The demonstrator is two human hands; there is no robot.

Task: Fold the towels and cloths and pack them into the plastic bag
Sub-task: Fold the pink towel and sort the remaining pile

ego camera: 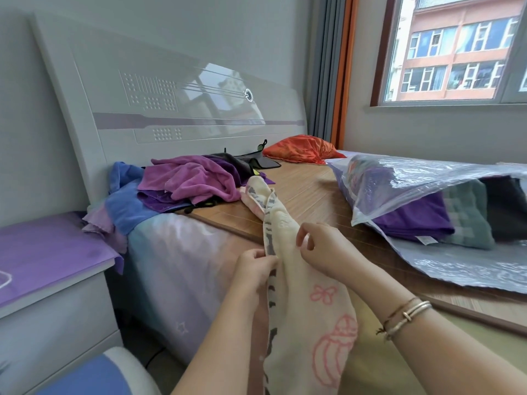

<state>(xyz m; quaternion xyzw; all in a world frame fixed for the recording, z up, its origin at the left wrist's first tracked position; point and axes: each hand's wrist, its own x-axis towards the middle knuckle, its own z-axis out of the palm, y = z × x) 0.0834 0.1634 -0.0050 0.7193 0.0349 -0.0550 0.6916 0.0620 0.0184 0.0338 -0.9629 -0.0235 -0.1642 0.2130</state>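
Observation:
A cream towel [302, 303] with pink drawings and a grey patterned edge stretches from the bed down toward me. My left hand [253, 269] pinches its grey edge. My right hand [322, 249] grips the towel just to the right, fingers curled into the cloth. A clear plastic bag [413, 181] lies open on the bed at the right, with folded purple, green and dark cloths inside. A heap of unfolded cloths [188, 181], pink, purple, blue and dark, sits near the headboard.
A brown mat [310, 195] covers the bed top. An orange cloth bundle [299, 149] lies at the far end by the curtain. A white nightstand [51, 280] with a purple cover stands at the left. The window is at the upper right.

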